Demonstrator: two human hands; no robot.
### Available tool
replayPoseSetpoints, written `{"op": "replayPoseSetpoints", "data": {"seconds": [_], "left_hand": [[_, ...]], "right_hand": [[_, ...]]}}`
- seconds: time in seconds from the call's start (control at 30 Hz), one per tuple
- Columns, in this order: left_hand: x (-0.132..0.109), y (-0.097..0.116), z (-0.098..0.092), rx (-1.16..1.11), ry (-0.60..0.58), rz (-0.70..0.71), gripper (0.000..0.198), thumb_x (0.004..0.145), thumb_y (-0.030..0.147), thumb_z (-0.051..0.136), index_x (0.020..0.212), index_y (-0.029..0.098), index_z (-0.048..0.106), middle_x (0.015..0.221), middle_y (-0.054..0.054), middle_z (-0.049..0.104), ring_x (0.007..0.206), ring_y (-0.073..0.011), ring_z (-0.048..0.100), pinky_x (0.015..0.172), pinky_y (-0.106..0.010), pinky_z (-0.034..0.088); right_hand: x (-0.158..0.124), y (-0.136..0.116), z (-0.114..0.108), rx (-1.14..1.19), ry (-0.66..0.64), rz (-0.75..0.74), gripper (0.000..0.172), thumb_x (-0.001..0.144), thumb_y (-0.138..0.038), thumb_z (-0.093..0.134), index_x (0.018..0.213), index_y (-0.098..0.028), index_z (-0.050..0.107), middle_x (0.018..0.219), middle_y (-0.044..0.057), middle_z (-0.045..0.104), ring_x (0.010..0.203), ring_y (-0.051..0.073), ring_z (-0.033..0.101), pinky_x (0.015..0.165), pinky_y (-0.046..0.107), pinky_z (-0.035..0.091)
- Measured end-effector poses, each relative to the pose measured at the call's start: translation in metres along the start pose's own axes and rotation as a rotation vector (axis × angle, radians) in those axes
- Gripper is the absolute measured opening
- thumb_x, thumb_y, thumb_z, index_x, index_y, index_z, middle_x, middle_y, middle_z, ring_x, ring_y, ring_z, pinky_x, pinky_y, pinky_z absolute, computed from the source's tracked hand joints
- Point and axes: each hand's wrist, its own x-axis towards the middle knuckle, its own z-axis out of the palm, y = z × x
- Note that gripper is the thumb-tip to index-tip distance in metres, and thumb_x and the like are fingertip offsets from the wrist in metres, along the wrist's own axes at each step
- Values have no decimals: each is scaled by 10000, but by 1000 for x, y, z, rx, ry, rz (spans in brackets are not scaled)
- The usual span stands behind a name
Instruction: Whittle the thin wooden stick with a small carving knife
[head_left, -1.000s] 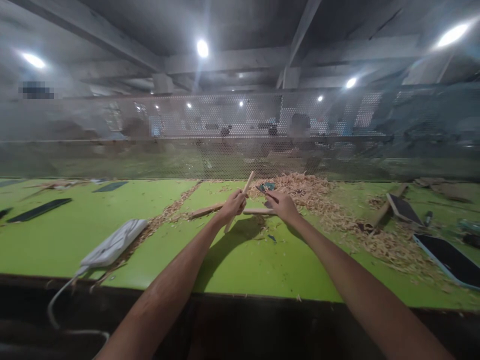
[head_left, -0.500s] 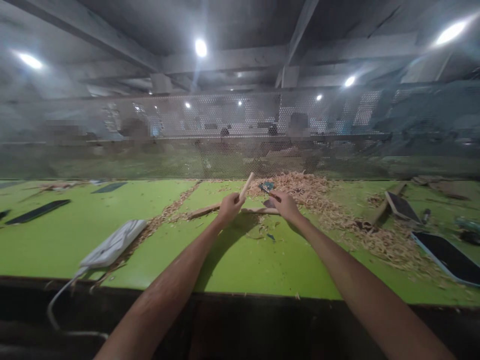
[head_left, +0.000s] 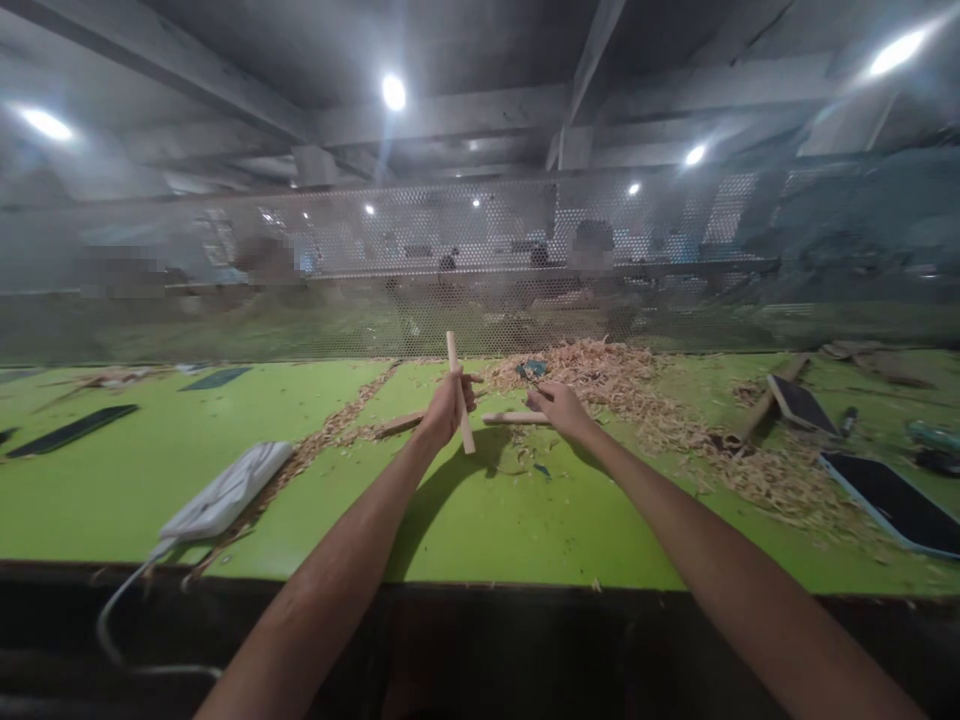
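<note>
My left hand point(head_left: 445, 408) is closed around a pale wooden stick point(head_left: 452, 352), which stands nearly upright and tilts slightly left at the top. Its lower end sticks out below my palm. To the right, my right hand point(head_left: 562, 410) is closed on a small thin-bladed tool point(head_left: 533, 384), mostly hidden by the fingers; its exact kind is unclear. Beneath that hand, a second pale stick point(head_left: 514, 418) lies flat on the green tabletop point(head_left: 517, 530). Near my left wrist, a browner piece of wood point(head_left: 401, 424) rests on the surface, partly covered by the hand.
Curly wood shavings point(head_left: 600, 362) are heaped behind my right hand and trail right. A white power strip point(head_left: 229, 490) with a cable lies left. Phones point(head_left: 892, 500) sit at right, one propped on wood; a dark flat one point(head_left: 71, 430) lies far left. A perforated screen point(head_left: 480, 300) borders the back.
The stick in my left hand has swung from leaning right to nearly upright, its lower end now showing. My left hand has turned and moved slightly left. My right hand has barely moved.
</note>
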Motion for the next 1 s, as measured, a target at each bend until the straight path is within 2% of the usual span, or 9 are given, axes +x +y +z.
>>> {"op": "replayPoseSetpoints", "data": {"seconds": [0.13, 0.27, 0.37, 0.53, 0.63, 0.73, 0.8, 0.9, 1.0], "left_hand": [[5, -2, -6, -86, -35, -5, 425, 1265, 571, 856, 1263, 156, 947, 732, 52, 565, 597, -110, 505, 596, -202, 524], [9, -8, -12, -63, -134, -11, 343, 1158, 354, 1019, 1465, 203, 983, 863, 6, 689, 704, -115, 637, 670, -215, 608], [10, -19, -15, 82, -250, 28, 321, 1118, 201, 1011, 1439, 208, 1009, 950, -37, 750, 845, -154, 726, 771, -258, 689], [12, -34, -17, 283, -357, 99, 89, 1074, 202, 1032, 1159, 179, 1026, 1176, -107, 832, 964, -184, 814, 933, -363, 779], [9, -32, -13, 284, -436, 89, 98, 1029, 189, 1069, 994, 165, 980, 1125, -97, 855, 964, -192, 866, 990, -400, 788], [3, -25, -5, 276, -469, 58, 134, 977, 121, 1084, 939, 166, 963, 1035, -95, 878, 940, -202, 898, 976, -392, 787], [-3, -20, 0, 296, -466, 24, 145, 946, 56, 1065, 975, 175, 987, 1021, -107, 895, 907, -201, 897, 902, -350, 774], [-11, -16, 5, 332, -457, -44, 288, 942, -12, 1006, 1135, 201, 1025, 997, -104, 905, 820, -187, 852, 754, -295, 728], [-17, -16, 7, 323, -442, -117, 404, 1072, 29, 896, 1399, 239, 1008, 1044, -123, 919, 815, -203, 857, 718, -302, 722]], "right_hand": [[-4, -3, 1, 110, -45, 94, 388, 1217, -394, 727, 903, -190, 827, 900, 93, 798, 833, 248, 630, 810, 376, 459], [1, -6, -8, 95, 2, 119, 466, 1206, -499, 762, 840, -213, 795, 795, 67, 720, 835, 266, 626, 788, 369, 441], [6, -5, -16, 90, 61, 184, 467, 1202, -555, 799, 848, -250, 792, 744, 29, 654, 766, 264, 602, 768, 364, 454], [1, -1, -14, 143, 41, 228, 372, 1220, -510, 838, 949, -257, 824, 699, -14, 627, 670, 229, 568, 708, 341, 483], [-4, -2, -7, 213, -34, 246, 351, 1273, -497, 782, 1061, -230, 865, 735, 13, 717, 634, 193, 588, 647, 297, 490], [-6, -2, -2, 223, -98, 223, 374, 1296, -477, 735, 1071, -217, 882, 797, 53, 797, 609, 164, 575, 586, 258, 461], [-5, 0, -2, 204, -107, 198, 379, 1293, -470, 721, 1072, -215, 893, 817, 65, 820, 591, 158, 549, 567, 257, 470], [1, 2, -3, 181, -30, 198, 390, 1268, -531, 744, 1101, -220, 910, 854, 79, 840, 579, 171, 570, 592, 301, 558], [6, 3, -6, 106, 36, 139, 427, 1224, -614, 800, 1230, -211, 941, 841, 90, 816, 618, 234, 669, 652, 369, 636]]}}
